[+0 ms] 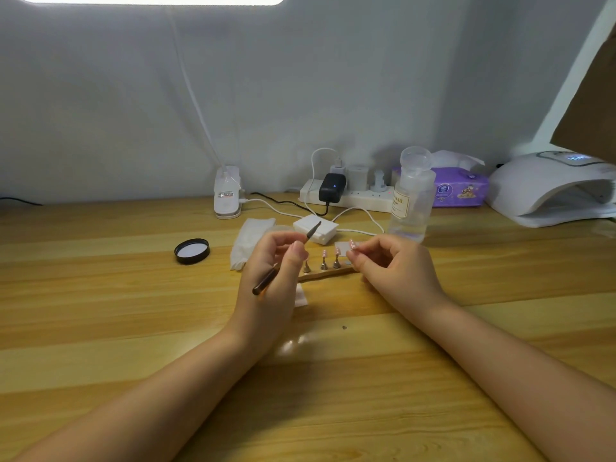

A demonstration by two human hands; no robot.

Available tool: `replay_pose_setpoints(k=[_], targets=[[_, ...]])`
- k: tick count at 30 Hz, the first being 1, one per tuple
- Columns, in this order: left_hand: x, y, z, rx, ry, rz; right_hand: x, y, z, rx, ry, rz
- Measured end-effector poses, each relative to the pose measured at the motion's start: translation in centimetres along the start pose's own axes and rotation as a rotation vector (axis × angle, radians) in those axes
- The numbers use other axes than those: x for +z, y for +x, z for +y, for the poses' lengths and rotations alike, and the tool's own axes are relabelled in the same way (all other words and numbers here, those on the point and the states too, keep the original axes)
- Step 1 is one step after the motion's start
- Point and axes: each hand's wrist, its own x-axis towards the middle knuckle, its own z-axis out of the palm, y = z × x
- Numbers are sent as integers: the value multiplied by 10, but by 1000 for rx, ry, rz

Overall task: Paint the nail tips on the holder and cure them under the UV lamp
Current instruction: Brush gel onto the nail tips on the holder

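My left hand (pixel 273 281) holds the brush (pixel 286 258), fingers curled round it, its long axis running diagonally with the bristle end up toward the counter's far edge. My right hand (pixel 393 265) pinches a pink nail tip (pixel 351 244) just above the holder (pixel 325 273), mid-counter. The wooden counter (pixel 100 295) meets a pale wall (pixel 300 78); the UV lamp (pixel 553 188) sits at the far right corner.

pink nail tips (pixel 324 254) upright on wooden holder (pixel 325 274), white UV lamp (pixel 553 188) far right
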Motion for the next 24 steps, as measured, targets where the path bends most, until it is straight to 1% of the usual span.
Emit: replay_pose_setpoints(k=[6,10,18,24], targets=[[1,-1,-2,8,7,-8,1,4,5,29,-148,5],[1,-1,-2,-19,-1,-43,1,5,6,57,-221,0],[0,-1,-2,-51,-9,-51,1,8,7,90,-297,-11],[1,-2,-1,-57,28,-46,0,11,9,132,-342,-26]])
